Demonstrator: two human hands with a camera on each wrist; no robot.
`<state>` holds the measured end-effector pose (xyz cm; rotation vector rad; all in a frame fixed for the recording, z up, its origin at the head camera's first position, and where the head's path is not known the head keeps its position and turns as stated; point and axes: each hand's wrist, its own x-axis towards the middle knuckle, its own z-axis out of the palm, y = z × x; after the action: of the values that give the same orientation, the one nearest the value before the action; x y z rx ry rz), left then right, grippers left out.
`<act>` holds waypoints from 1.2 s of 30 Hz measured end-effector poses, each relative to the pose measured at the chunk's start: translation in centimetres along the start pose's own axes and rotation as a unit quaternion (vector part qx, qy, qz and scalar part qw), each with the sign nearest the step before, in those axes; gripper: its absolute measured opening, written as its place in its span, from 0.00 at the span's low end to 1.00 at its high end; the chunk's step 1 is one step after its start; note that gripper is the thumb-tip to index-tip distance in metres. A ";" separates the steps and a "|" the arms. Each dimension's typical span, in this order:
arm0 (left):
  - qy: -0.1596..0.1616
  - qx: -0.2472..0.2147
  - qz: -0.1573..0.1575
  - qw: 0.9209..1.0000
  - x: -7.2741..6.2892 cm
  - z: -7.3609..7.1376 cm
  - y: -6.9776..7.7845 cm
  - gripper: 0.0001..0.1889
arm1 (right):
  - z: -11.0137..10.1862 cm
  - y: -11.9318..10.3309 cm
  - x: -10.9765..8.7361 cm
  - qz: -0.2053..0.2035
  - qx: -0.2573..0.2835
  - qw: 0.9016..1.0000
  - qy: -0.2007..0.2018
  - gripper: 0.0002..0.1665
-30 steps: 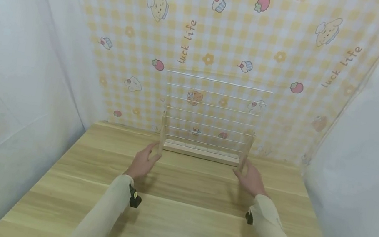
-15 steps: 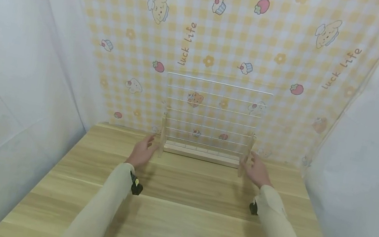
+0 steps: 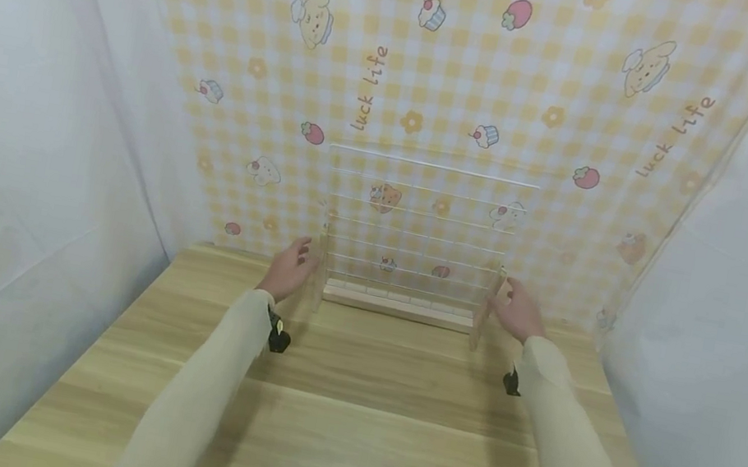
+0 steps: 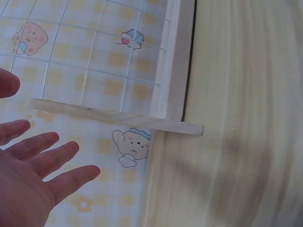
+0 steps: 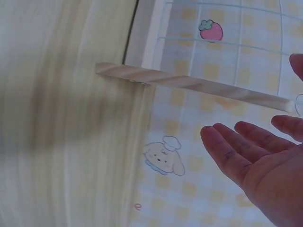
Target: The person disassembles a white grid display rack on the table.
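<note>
A white wire grid panel (image 3: 413,255) stands upright in a wooden base, close to the patterned back wall. Its wooden crossbar (image 3: 399,305) runs along the bottom, between a left side post (image 3: 319,274) and a right side post (image 3: 484,311). My left hand (image 3: 289,267) is just outside the left post; in the left wrist view its fingers (image 4: 57,158) are spread and apart from the wood. Beside the right post is my right hand (image 3: 518,311), its fingers (image 5: 232,151) extended below the post in the right wrist view, with a gap visible. Neither hand grips anything.
The stand rests at the far edge of a wood-grain table (image 3: 351,447). Behind it rises a yellow checked wall covering (image 3: 448,71) with cartoon prints. White sheets close off the left side (image 3: 40,166) and the right side (image 3: 725,329).
Both hands have let go of the lower ends of the side posts and moved up along their outer sides. The grid panel and its stand have stayed in place.
</note>
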<state>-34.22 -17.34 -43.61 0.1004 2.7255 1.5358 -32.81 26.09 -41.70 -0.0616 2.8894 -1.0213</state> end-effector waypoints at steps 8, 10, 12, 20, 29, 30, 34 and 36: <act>0.001 0.004 -0.010 1.000 2.0 -0.6 1.6 0.36 | -2.2 -1.4 1.1 0.005 -0.025 1.000 -0.005 0.46; -0.003 0.003 -0.015 1.000 2.4 -0.5 2.0 0.37 | -2.5 -1.7 1.4 0.003 -0.026 1.000 -0.007 0.46; -0.008 0.005 -0.017 1.000 2.7 -0.4 2.2 0.37 | -2.6 -2.0 1.6 0.001 -0.025 1.000 -0.009 0.46; -0.026 0.014 -0.036 0.999 3.9 0.1 2.4 0.35 | -2.3 -2.6 2.0 0.021 -0.020 0.999 -0.036 0.47; 0.002 0.031 -0.021 0.999 4.4 -0.1 2.0 0.30 | -1.2 -2.7 2.5 0.016 -0.039 0.999 -0.006 0.45; 0.006 0.030 -0.021 0.999 4.4 -0.2 2.0 0.29 | -1.2 -2.7 2.6 0.013 -0.046 0.999 -0.002 0.44; 0.020 0.022 -0.015 0.999 4.7 -0.5 1.4 0.24 | -1.1 -2.7 2.6 -0.002 -0.062 0.998 0.011 0.41; 0.029 0.019 -0.003 0.999 4.8 -0.5 1.0 0.20 | -1.0 -2.6 2.6 -0.006 -0.063 0.998 0.016 0.38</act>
<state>-38.94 -16.96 -42.41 0.0503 2.7964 1.5094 -35.44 24.48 -39.44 -0.0709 2.9824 -0.8488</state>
